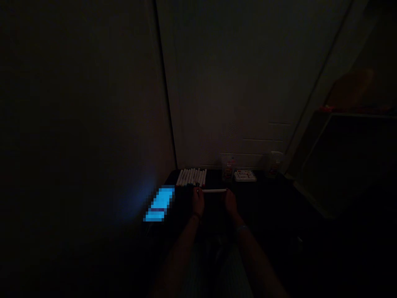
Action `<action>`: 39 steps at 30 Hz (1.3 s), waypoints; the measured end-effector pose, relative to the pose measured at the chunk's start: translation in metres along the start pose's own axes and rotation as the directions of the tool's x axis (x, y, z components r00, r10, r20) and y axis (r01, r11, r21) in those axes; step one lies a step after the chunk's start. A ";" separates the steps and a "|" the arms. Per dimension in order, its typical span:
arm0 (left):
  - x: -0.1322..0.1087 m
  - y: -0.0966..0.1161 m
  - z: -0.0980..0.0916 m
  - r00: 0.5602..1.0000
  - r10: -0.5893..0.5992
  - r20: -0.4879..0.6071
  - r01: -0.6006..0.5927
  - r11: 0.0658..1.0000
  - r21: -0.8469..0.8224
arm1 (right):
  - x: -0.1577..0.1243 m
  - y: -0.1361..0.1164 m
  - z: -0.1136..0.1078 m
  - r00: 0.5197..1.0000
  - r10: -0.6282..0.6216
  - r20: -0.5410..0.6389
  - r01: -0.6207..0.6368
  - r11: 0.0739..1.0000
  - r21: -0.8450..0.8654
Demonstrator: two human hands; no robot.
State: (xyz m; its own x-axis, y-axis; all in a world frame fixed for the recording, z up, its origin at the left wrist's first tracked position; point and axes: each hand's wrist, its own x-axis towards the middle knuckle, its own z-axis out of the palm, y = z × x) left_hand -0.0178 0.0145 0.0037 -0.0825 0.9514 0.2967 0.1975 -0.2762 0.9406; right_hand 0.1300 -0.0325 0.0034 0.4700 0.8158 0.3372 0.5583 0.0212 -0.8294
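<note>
In the dim light my left hand (198, 202) and my right hand (230, 201) hold a white marker pen (214, 191) level between them, one at each end. The fingers of both hands look closed round it, though darkness blurs their detail. Just beyond my left hand lies a row of several white marker pens (191, 176), side by side. A small dark piece, too dim to name, shows at the top of my left hand.
A clear container (228, 170) and a white flat case (245, 176) stand at the back of the dark table. Another clear container (274, 164) is farther right. A glowing, pixelated screen (159, 204) lies at the left by the wall. A dark, pale-edged object (356, 157) rises at right.
</note>
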 end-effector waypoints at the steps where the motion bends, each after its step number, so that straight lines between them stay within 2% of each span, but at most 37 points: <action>1: 0.000 0.000 0.000 1.000 0.004 -0.004 -0.004 1.000 -0.001 | -0.001 -0.002 -0.001 1.000 -0.001 0.004 0.001 1.000 0.008; 15: 0.000 0.002 -0.001 0.999 -0.024 0.023 0.024 1.000 0.010 | -0.003 -0.011 -0.001 0.999 0.035 -0.025 -0.029 0.977 0.211; 23: 0.001 0.003 0.000 0.999 -0.033 0.009 0.033 0.999 0.013 | -0.002 -0.006 -0.002 1.000 0.014 0.007 -0.015 0.995 0.100; 39: 0.002 0.000 0.000 1.000 -0.009 0.012 0.009 1.000 0.002 | 0.001 -0.004 0.000 0.999 0.032 0.005 -0.032 0.999 0.037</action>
State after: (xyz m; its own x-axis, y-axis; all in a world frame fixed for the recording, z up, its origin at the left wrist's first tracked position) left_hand -0.0180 0.0162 0.0038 -0.0721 0.9555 0.2861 0.1985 -0.2674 0.9429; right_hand 0.1281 -0.0319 0.0065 0.4841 0.8188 0.3087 0.5172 0.0168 -0.8557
